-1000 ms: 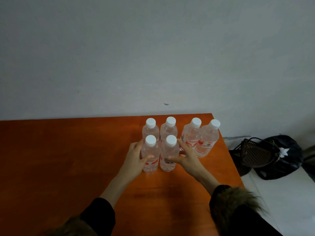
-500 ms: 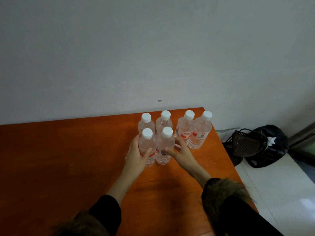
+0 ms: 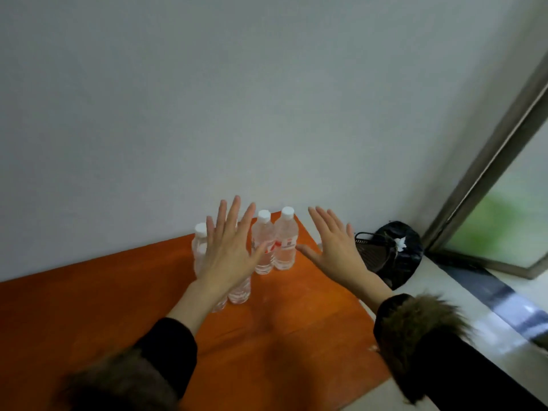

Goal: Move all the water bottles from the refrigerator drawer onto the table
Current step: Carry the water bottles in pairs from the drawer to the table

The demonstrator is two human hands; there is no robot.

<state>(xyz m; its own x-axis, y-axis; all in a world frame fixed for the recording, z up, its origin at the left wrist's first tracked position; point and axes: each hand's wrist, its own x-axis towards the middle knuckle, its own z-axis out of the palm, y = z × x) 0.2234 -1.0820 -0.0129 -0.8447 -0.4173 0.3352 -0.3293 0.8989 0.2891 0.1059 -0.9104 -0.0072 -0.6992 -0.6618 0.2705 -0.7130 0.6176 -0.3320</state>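
Your left hand [image 3: 226,252] and right hand [image 3: 336,247] hover spread, empty, above clear-filled bottles [image 3: 284,241] on the table [image 3: 89,307].

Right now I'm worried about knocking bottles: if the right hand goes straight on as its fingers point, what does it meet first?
Probably only the wall; right hand looks clear of bottles, depth unclear.

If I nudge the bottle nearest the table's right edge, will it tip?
Probably: that bottle stands tall and narrow. It looks full, so likely heavy enough to resist a light nudge. It stands near the table edge, so it could fall off.
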